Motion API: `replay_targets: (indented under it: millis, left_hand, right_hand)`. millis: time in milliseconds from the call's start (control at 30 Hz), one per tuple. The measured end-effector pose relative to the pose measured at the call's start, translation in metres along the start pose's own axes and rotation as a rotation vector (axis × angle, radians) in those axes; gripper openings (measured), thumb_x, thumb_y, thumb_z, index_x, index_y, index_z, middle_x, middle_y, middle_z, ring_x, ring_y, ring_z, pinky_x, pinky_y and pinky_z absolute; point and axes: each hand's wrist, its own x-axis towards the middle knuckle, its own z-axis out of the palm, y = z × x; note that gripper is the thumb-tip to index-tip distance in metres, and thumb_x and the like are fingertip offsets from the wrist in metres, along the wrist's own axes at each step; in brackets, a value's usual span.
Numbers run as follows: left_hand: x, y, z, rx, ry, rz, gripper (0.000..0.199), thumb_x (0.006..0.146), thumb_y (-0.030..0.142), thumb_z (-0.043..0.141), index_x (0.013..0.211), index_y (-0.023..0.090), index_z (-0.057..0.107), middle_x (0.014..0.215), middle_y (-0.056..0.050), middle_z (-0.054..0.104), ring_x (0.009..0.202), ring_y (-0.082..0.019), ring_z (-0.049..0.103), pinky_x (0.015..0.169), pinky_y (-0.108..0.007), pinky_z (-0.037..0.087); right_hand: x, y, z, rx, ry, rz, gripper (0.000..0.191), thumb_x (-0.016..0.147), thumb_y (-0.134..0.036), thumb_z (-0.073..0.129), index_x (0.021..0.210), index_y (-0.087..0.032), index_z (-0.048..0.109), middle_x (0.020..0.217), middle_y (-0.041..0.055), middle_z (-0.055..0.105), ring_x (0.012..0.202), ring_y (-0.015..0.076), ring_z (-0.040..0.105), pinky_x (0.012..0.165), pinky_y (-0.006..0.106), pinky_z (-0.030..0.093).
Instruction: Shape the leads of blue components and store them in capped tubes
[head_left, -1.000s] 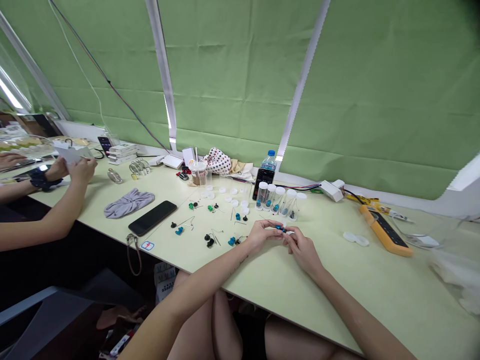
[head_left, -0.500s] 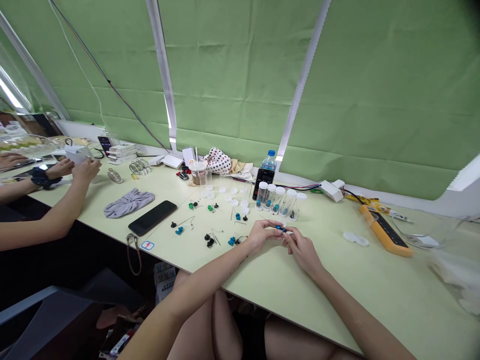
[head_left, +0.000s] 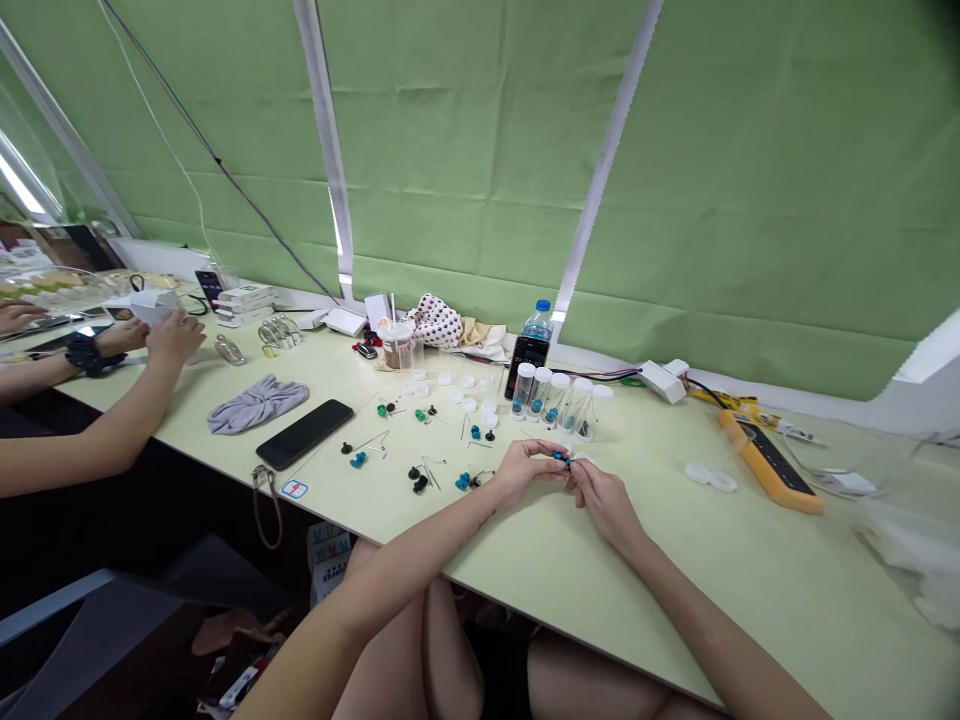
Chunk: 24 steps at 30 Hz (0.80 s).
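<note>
A small blue part [head_left: 559,456] is pinched between the fingertips of my left hand [head_left: 525,470], above the table. My right hand [head_left: 600,490] meets it there, thumb and fingers closed at the part's right end; whatever lies between them is too small to make out. Just behind my hands stand several clear tubes [head_left: 551,398] with white caps, holding blue and dark pieces. To the left lie small groups of parts with thin metal rods: blue pieces [head_left: 359,460], black pieces [head_left: 418,480] and green pieces [head_left: 420,415]. Loose white caps [head_left: 469,405] are scattered behind them.
A black phone [head_left: 305,435] and a grey cloth band [head_left: 259,404] lie left. An upright phone [head_left: 526,362] leans before a water bottle [head_left: 538,320]. A yellow power strip [head_left: 772,462] lies right. A co-worker's hands [head_left: 174,338] hold something white at far left.
My two hands stay nearly in place around the small blue part, with only slight finger movement at the right hand. The co-worker's hand at far left has shifted slightly.
</note>
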Motion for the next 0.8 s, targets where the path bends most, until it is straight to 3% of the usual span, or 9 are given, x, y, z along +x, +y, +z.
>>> replay_targets:
  millis: [100,200,367,567,800]
  left_hand:
    - [0.0006,-0.0009,-0.0005,-0.011,0.003,0.003,0.044,0.057,0.023,0.079,0.095,0.006,0.064,0.087,-0.012,0.066,0.073,-0.017,0.064,0.083,-0.041,0.049]
    - [0.0014,-0.0026,-0.0011,-0.016,0.011,0.014,0.043,0.058,0.023,0.079,0.095,0.006,0.064,0.088,-0.013,0.066,0.074,-0.017,0.064,0.083,-0.041,0.049]
    - [0.0014,-0.0032,-0.0013,-0.008,0.004,0.012,0.043,0.058,0.023,0.079,0.095,0.006,0.064,0.088,-0.013,0.066,0.074,-0.017,0.064,0.083,-0.041,0.049]
    - [-0.0005,-0.0017,-0.0003,0.009,-0.039,-0.006,0.043,0.059,0.025,0.078,0.095,0.006,0.064,0.084,-0.012,0.067,0.072,-0.018,0.065,0.082,-0.041,0.049]
    - [0.0021,-0.0037,-0.002,-0.015,-0.006,0.018,0.042,0.059,0.023,0.078,0.096,0.007,0.064,0.087,-0.012,0.067,0.074,-0.017,0.065,0.085,-0.041,0.048]
  right_hand:
    - [0.0,-0.0009,0.0001,0.009,0.014,0.021,0.045,0.09,-0.054,0.026,0.103,-0.021,0.053,0.062,0.0,0.063,0.052,0.0166,0.058,0.062,0.028,0.045]
    - [-0.0002,-0.0005,0.0013,0.02,0.027,0.036,0.043,0.089,-0.055,0.031,0.109,-0.021,0.05,0.066,0.0004,0.064,0.051,0.0163,0.058,0.06,0.029,0.045]
    - [-0.0001,0.0014,0.0027,0.024,0.022,0.034,0.039,0.089,-0.054,0.031,0.102,-0.022,0.049,0.066,-0.0004,0.064,0.05,0.0158,0.058,0.06,0.028,0.045]
    - [0.0003,0.0025,0.0007,-0.007,0.006,0.02,0.051,0.091,-0.056,0.018,0.075,-0.022,0.053,0.059,0.0017,0.06,0.053,0.0173,0.058,0.063,0.029,0.045]
    - [0.0002,0.0013,0.0026,0.051,0.048,0.054,0.045,0.089,-0.056,0.028,0.108,-0.021,0.05,0.064,-0.0001,0.063,0.051,0.0164,0.058,0.06,0.029,0.046]
